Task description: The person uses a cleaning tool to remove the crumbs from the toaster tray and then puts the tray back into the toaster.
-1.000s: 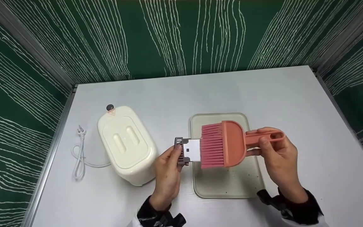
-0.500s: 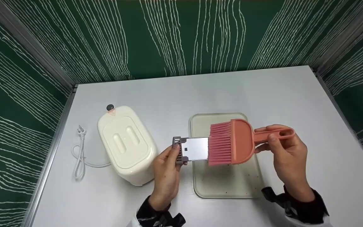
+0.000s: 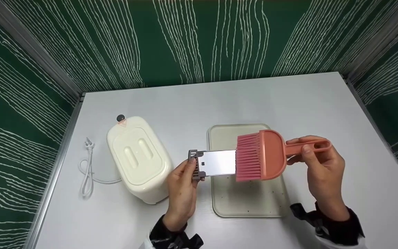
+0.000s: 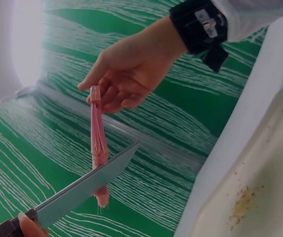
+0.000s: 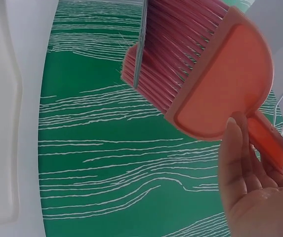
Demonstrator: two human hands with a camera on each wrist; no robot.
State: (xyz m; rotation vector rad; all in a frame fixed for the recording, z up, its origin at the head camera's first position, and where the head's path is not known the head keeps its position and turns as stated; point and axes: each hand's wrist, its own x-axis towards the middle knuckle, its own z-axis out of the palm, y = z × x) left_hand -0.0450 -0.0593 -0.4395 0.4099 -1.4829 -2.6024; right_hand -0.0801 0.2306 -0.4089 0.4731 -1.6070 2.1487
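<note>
My left hand pinches the grey slotted end of a shiny, flat metal crumb tray, thumb on top. The tray is held up level over the left part of a beige serving tray. In my right hand is the handle of an orange hand brush. Its pink bristles cover the crumb tray's right end in the head view. Seen from the left wrist, the bristles straddle the metal edge, some hanging below it. Brown crumbs lie on the serving tray.
A cream toaster with a lid and a dark knob stands left of my left hand. Its white cord lies coiled at the table's left, plug upward. Green walls with white lines enclose the white table at back and sides.
The brush and my right hand have moved to the right along the crumb tray, uncovering more of its metal. My left hand has shifted slightly left.
</note>
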